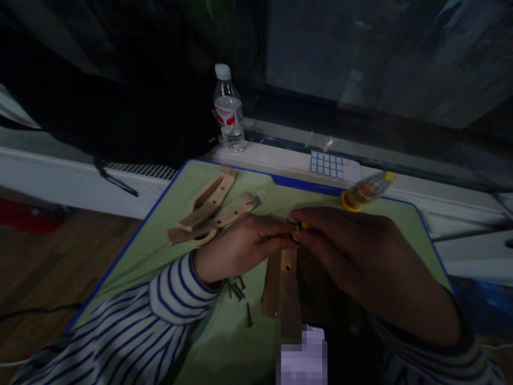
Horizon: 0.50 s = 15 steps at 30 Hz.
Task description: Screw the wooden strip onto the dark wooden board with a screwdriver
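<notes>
Above a wooden piece with a hole (289, 289), my two hands meet at the fingertips. My left hand (240, 243) is closed in a pinch at this spot; what it holds is too small and dark to make out. My right hand (360, 251) is also closed, thumb and fingers around a small yellow thing (305, 225) that is mostly hidden. The wooden piece lies along a thicker brown block (272, 291), and its far end is under my fingers. Several screws (238, 291) lie on the green tabletop (224, 347) near my left wrist.
Several curved wooden parts with holes (224, 218) lie at the table's left back. A clear yellow-ended container (364, 192) stands tilted at the back right edge. On the sill are a water bottle (229, 115) and a blue-grid sheet (326, 164). A dark bag (160, 117) sits left.
</notes>
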{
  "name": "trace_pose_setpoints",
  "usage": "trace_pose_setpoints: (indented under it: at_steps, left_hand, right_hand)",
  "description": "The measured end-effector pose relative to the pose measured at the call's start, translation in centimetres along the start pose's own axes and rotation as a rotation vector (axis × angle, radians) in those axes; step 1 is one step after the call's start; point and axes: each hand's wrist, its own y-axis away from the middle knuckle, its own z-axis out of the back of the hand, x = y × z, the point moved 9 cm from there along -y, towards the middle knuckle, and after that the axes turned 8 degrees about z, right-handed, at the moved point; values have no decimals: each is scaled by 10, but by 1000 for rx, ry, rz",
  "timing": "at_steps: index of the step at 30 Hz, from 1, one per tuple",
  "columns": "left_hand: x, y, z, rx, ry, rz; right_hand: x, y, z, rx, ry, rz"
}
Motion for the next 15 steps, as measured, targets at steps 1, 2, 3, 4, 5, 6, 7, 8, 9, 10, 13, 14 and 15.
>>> trace_pose_setpoints:
  at_steps: [1, 2, 3, 4, 5, 6, 7, 8, 9, 10, 13, 14, 15]
  left_hand:
    - [0, 0, 0, 5, 0, 4]
    - [0, 0, 0, 9, 2, 5]
    - [0, 0, 0, 12, 4, 5]
    - [0, 0, 0, 14, 5, 4]
    - [0, 0, 0, 15, 2, 4]
    - [0, 0, 0, 13, -5, 4]
    - [-1, 0, 0, 9, -15, 4]
    - [-1, 0, 1, 3, -25, 2]
    - [-1, 0, 2, -2, -33, 2]
    - [-2, 0, 2, -3, -37, 3]
    - [-1, 0, 1, 16, -25, 10]
    - [0, 0, 1, 25, -17, 15]
    - [0, 0, 0, 33, -7, 17]
  right_hand:
    - [0, 0, 0, -1, 10, -1]
    - [0, 0, 0, -5, 21, -2]
    - [1, -1, 1, -11, 30, -2]
    - [1, -1, 1, -14, 39, -5]
    - [1, -2, 1, -19, 45, -5]
    - [1, -2, 1, -20, 48, -5]
    - [1, -2, 0, -19, 49, -6]
    - [1, -2, 0, -15, 50, -9]
    - [1, -2, -1, -13, 51, -11]
    - [1, -2, -1, -11, 51, -14]
    - [1, -1, -1, -18, 59, -16]
    - [1, -1, -1, -18, 63, -18]
    - [0, -1, -1, -18, 68, -20]
